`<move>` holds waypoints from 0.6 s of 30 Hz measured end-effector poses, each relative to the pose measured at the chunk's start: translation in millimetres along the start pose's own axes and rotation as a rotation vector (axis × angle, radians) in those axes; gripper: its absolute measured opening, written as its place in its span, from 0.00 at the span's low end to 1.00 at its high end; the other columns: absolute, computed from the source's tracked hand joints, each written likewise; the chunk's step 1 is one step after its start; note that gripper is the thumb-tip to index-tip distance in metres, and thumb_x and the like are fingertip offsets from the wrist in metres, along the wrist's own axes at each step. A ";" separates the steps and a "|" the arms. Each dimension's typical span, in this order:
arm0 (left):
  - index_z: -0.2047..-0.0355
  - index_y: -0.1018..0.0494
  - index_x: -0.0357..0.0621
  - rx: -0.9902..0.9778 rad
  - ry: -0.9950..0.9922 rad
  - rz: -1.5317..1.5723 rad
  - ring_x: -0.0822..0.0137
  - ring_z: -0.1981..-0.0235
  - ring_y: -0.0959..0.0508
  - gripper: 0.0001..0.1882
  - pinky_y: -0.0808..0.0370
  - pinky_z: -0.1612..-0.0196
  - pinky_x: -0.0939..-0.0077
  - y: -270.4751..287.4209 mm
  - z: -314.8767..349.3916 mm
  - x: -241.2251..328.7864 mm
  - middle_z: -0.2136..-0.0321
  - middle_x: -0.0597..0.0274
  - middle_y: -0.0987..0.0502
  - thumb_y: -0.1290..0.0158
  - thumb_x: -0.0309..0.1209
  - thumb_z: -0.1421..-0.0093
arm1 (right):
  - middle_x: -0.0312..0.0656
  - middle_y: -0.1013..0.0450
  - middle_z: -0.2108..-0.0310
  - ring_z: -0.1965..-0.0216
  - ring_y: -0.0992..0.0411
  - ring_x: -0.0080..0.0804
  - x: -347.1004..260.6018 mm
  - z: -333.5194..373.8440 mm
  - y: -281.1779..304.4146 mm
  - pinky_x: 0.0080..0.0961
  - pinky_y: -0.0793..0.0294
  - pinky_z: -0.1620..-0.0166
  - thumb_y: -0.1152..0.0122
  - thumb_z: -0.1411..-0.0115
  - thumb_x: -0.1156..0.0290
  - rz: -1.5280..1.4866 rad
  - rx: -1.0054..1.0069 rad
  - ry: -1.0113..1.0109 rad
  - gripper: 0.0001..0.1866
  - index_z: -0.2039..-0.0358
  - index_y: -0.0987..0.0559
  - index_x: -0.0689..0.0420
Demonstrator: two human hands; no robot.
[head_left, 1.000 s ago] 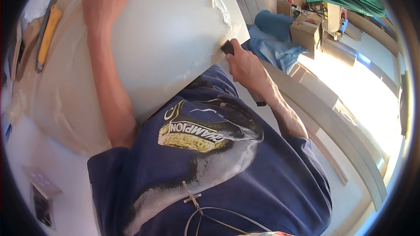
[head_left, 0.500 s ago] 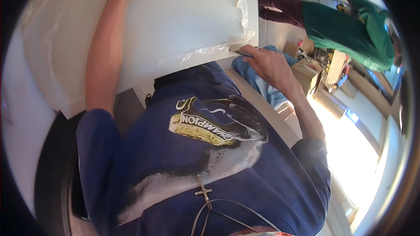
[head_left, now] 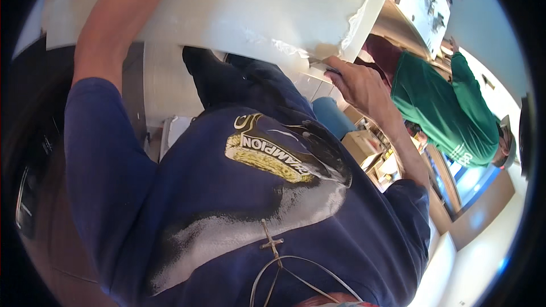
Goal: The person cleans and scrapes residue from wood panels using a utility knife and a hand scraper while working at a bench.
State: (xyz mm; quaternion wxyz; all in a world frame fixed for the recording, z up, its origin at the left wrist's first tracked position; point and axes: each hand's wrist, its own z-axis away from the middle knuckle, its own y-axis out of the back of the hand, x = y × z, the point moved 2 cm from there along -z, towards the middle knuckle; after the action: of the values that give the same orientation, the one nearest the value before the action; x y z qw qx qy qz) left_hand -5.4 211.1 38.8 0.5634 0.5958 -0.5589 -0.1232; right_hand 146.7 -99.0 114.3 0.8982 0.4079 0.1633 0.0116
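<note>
A large pale panel point(head_left: 273, 5) spans the top of the view, with crumpled clear film point(head_left: 358, 14) along its right and near edges. My right hand point(head_left: 364, 85) is closed round a small thin-bladed tool point(head_left: 319, 63), held against the panel's near right corner. Its handle is mostly hidden in my fingers, so the exact kind does not show. My left forearm point(head_left: 122, 17) reaches over the panel's left part. The left hand itself lies past the top edge of the view.
A person in a green top point(head_left: 449, 113) stands to the right, by a white-topped bench point(head_left: 422, 5) with metal parts on it. Cardboard boxes point(head_left: 364, 146) and a blue rounded object point(head_left: 333, 116) are below my right hand. Dark equipment point(head_left: 40, 136) stands at far left.
The view has shifted, and the panel sits higher in it. My right hand keeps the tool at the panel's corner. The left hand has passed out of view, and the other person's arm now reaches toward the bench.
</note>
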 end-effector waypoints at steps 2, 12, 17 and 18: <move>0.59 0.18 0.42 0.099 -0.094 -0.024 0.45 0.56 0.19 0.17 0.25 0.51 0.53 11.9 7.7 0.2 0.60 0.43 0.17 0.48 0.41 0.34 | 0.52 0.21 0.68 0.65 0.22 0.57 -0.2 -2.1 3.9 0.51 0.25 0.65 0.47 0.28 0.61 0.009 0.011 0.017 0.11 0.49 0.28 0.50; 0.51 0.24 0.38 1.134 0.483 -0.025 0.65 0.55 0.22 0.12 0.25 0.54 0.69 9.8 237.0 93.5 0.56 0.58 0.23 0.43 0.30 0.32 | 0.56 0.22 0.71 0.66 0.22 0.61 23.8 -2.8 -4.9 0.55 0.24 0.64 0.46 0.28 0.61 -0.062 0.133 0.031 0.12 0.51 0.28 0.53; 0.41 0.38 0.37 1.330 1.025 0.679 0.66 0.54 0.27 0.27 0.28 0.50 0.71 -61.5 258.7 133.5 0.52 0.57 0.30 0.39 0.33 0.35 | 0.57 0.22 0.70 0.65 0.23 0.63 14.1 -7.4 1.8 0.56 0.24 0.64 0.48 0.28 0.63 0.000 0.110 0.019 0.11 0.50 0.29 0.53; 0.39 0.41 0.36 1.319 0.976 0.871 0.66 0.51 0.27 0.31 0.28 0.48 0.72 -72.7 255.5 136.7 0.51 0.55 0.29 0.39 0.35 0.34 | 0.57 0.22 0.70 0.65 0.23 0.63 13.5 -10.9 3.2 0.56 0.24 0.64 0.48 0.28 0.63 0.018 0.092 0.049 0.11 0.50 0.29 0.53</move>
State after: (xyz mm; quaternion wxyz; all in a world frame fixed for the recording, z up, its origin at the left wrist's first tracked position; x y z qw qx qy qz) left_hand -118.4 -54.2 -39.5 0.2799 0.5192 -0.3914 0.7064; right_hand 156.5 -86.8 106.1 0.8740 0.4501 0.1817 0.0223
